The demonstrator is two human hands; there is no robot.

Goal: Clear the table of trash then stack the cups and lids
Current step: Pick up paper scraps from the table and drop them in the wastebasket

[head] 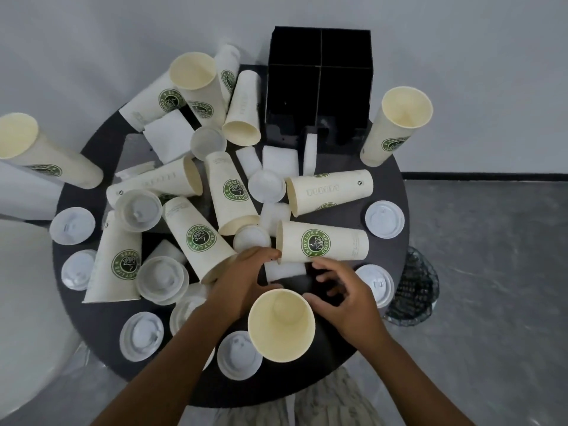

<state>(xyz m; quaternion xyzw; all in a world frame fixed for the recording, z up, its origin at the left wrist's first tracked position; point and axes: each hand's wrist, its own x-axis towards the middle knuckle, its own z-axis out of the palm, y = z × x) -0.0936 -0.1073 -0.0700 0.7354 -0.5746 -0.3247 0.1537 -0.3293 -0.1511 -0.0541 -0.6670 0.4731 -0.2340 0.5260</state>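
Both hands point(242, 281) partly hidden behind upright cup point(281, 325).

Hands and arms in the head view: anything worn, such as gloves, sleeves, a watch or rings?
Nothing worn shows. The left hand and right hand are bare, without gloves, and both forearms are uncovered to the frame's bottom edge. No sleeve, watch or bracelet appears; no ring is visible on the fingers that show.

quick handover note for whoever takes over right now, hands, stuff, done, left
Left hand and right hand: both open, empty, over the white napkin behind the upright cup.
Cups and lids lie scattered, unstacked, across the round table; napkins are mixed among them.
Mesh bin on the floor to the right.
Done: nothing visible.
Left: bin the napkins, then stack cups and lids.
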